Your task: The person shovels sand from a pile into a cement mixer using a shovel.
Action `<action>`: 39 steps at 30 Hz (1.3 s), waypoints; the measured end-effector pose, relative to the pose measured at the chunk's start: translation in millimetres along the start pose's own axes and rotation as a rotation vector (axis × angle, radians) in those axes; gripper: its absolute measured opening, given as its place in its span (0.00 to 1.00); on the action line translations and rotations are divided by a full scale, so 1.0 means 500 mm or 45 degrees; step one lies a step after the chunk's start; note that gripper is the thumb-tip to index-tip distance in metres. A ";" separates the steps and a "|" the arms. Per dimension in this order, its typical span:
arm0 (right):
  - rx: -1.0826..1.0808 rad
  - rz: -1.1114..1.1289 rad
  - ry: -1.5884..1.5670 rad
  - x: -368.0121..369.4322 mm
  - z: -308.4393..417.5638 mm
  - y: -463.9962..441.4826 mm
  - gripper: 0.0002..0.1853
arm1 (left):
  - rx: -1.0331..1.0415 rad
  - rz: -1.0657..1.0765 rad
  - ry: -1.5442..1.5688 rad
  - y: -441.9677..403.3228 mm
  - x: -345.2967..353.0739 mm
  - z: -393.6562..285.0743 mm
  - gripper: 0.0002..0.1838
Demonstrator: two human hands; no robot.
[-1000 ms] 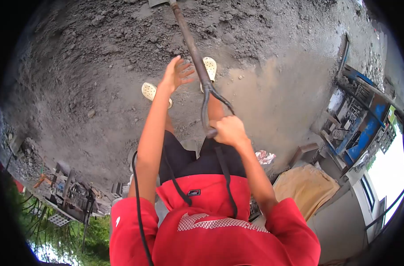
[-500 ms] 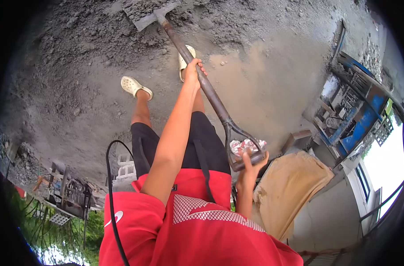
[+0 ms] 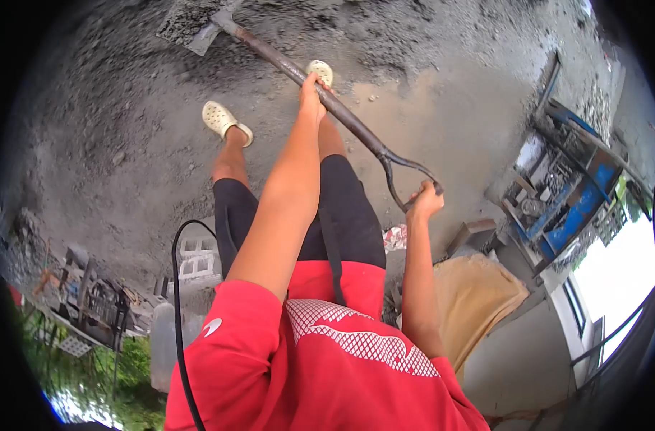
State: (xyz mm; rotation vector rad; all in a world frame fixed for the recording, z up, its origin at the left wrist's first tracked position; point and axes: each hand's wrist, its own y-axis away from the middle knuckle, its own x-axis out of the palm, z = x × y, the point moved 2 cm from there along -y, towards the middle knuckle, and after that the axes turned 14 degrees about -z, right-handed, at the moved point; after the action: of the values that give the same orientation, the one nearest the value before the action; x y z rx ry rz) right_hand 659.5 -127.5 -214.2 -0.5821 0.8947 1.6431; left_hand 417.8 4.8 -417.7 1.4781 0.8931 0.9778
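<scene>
Since the earlier frame, the long shovel with a brown metal shaft [image 3: 349, 123] has been swung leftward, its forked handle [image 3: 385, 155] carried farther from the black shorts [image 3: 352, 215]. The shaft is gripped midway by the left hand [image 3: 314, 95], fingers wrapped round it; the handle's end is clasped by the right hand [image 3: 426, 202]. Crumbly grey soil [image 3: 186, 20] is borne on the flat metal blade [image 3: 202, 41], beyond the cream perforated clogs [image 3: 218, 118].

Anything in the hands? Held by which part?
A shovel: the left hand grips the shaft partway along; the right hand grips the crossbar at the forked end.
</scene>
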 end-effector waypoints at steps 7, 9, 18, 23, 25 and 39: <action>-0.193 0.670 -0.237 0.213 0.174 0.298 0.02 | 0.444 0.089 0.599 0.214 -0.108 -0.490 0.07; -0.280 0.903 -0.315 0.256 0.231 0.435 0.01 | 0.709 0.074 0.722 0.360 -0.181 -0.647 0.08; -0.288 2.224 -0.506 -0.002 0.364 1.204 0.06 | 1.859 0.028 1.292 1.179 -0.784 -0.953 0.09; -0.435 2.788 -0.618 -0.348 0.348 1.409 0.04 | 2.297 0.052 1.648 1.514 -1.107 -0.779 0.10; -0.583 3.047 -0.835 -0.446 0.337 1.458 0.05 | 2.439 -0.121 1.836 1.572 -1.197 -0.689 0.11; -1.289 3.388 -0.470 -0.380 0.201 1.359 0.07 | 1.905 -0.259 2.382 1.235 -1.291 -0.484 0.11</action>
State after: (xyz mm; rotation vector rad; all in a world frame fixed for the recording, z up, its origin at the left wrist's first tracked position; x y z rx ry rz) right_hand 61.8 -220.8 162.5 1.1599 -0.2028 4.2744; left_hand -37.5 -573.1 144.4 0.9268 3.5746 1.4769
